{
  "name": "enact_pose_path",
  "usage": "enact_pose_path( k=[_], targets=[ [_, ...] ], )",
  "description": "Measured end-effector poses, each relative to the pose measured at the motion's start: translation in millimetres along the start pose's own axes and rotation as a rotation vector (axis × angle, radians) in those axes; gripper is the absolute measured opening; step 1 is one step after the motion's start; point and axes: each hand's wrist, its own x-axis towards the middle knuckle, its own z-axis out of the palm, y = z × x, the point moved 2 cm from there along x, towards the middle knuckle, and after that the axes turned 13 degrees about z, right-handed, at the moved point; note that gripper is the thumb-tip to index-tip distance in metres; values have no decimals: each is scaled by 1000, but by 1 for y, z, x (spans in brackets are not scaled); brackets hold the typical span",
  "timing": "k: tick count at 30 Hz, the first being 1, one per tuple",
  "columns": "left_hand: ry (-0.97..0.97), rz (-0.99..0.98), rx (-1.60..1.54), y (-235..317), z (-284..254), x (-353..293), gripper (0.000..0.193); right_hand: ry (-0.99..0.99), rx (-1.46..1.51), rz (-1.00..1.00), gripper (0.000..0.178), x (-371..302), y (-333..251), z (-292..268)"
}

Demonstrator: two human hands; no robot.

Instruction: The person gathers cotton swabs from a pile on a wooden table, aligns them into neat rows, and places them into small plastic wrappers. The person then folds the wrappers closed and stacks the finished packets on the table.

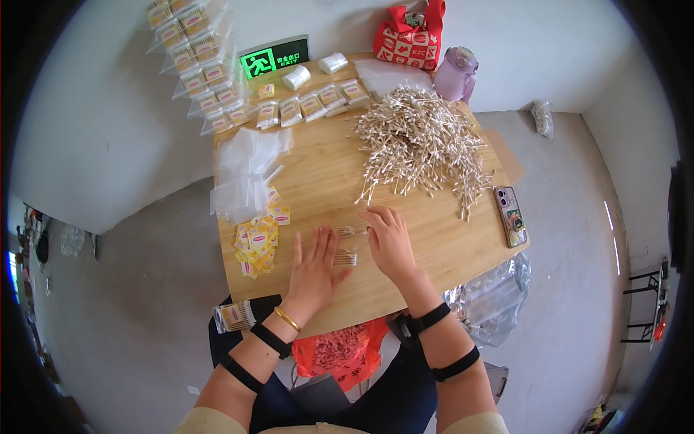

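My left hand (pixel 314 271) lies flat on the wooden table, fingers spread, partly covering small rows of cotton swabs (pixel 347 257). The swabs' white tips stick out past its right side. Just right of it, my right hand (pixel 387 242) is closed, with its fingers curled in toward the end of a swab. Whatever is between those fingertips is hidden. Beyond my right hand rises a large loose heap of cotton swabs (pixel 423 137). Left of my left hand, small yellow and white printed cards (pixel 256 242) lie in a pile, below a stack of clear plastic bags (pixel 249 163).
Filled swab packs (pixel 312 106) line the far edge beside a tall stack of bagged packs (pixel 195 65). A red bag (pixel 410 40) and a purple bottle (pixel 455 74) stand at the back right. A phone (pixel 511 217) lies on the right edge. A red plastic bag (pixel 340 354) hangs below the front edge.
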Motion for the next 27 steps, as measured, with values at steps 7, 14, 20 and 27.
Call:
enact_pose_path(
  k=[7,14,20,27],
  targets=[
    [98,-61,20,-6,0,22,86,77,101,151,39,-47,2,-2],
    [84,-48,25,-11,1,27,83,129,74,167,48,-52,-2,14],
    [-8,33,3,-6,-5,3,81,79,-90,158,54,-44,-5,23],
    [9,35,-77,-3,-3,-1,84,54,-107,99,57,-56,-5,37]
  ],
)
